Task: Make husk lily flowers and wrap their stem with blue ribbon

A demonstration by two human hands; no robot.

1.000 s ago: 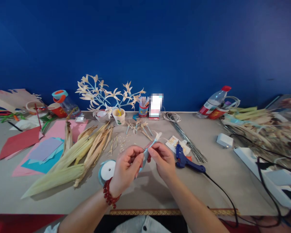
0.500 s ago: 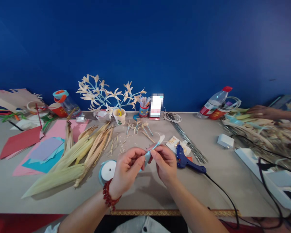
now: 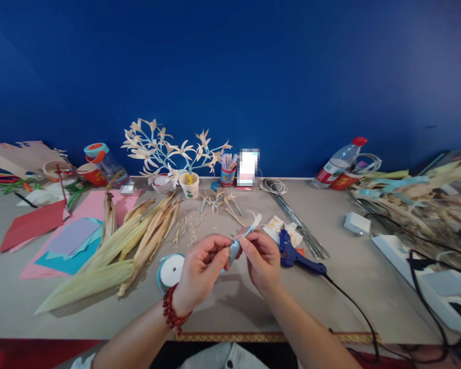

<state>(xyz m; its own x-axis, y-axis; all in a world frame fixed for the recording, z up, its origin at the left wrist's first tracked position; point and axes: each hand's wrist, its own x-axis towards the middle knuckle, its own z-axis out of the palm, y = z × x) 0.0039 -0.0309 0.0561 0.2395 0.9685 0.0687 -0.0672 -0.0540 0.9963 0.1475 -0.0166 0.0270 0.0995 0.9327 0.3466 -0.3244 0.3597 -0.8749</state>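
My left hand (image 3: 202, 266) and my right hand (image 3: 262, 259) meet above the middle of the table, both pinched on a small pale corn-husk piece wound with light blue ribbon (image 3: 241, 238). The husk tip points up and to the right. A red bead bracelet (image 3: 171, 307) circles my left wrist. A roll of light blue ribbon (image 3: 169, 270) lies just left of my left hand. A blue hot glue gun (image 3: 295, 254) rests right of my right hand, its black cord running to the table edge.
Dried corn husks (image 3: 111, 256) and coloured paper sheets (image 3: 57, 230) lie at left. A husk flower bouquet (image 3: 169, 148), cups, a bundle of wires (image 3: 299, 225), a water bottle (image 3: 338, 161), a white adapter (image 3: 355, 223) and more husks (image 3: 411, 197) stand beyond.
My hands stay nearly still, turning the wrapped piece slightly. Another person's hand that appeared over the husks at far right has gone from view.
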